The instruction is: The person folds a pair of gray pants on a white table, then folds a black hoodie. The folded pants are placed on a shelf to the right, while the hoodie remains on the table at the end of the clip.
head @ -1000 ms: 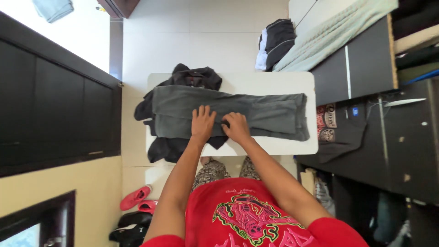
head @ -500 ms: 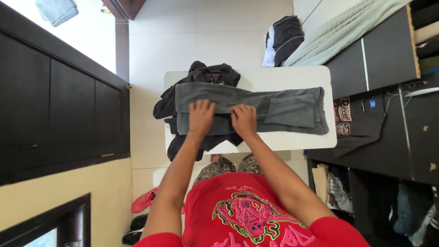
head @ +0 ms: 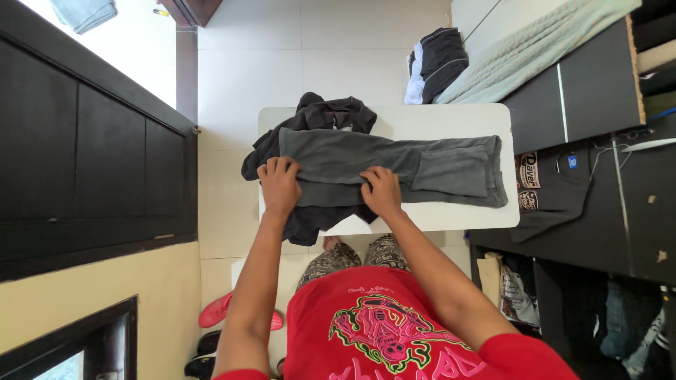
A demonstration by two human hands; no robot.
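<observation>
On the white bench [head: 422, 119], grey trousers [head: 394, 169] lie stretched lengthwise over a dark garment [head: 317, 116]. At their waist end, the left hand [head: 279, 184] pinches the near edge. The right hand [head: 382, 191] grips the same edge midway along, fingers curled into the cloth.

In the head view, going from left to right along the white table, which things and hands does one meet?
Black garment heap → left hand on the grey trousers' end → right hand at their middle → folded trouser legs → bare table edge.
</observation>
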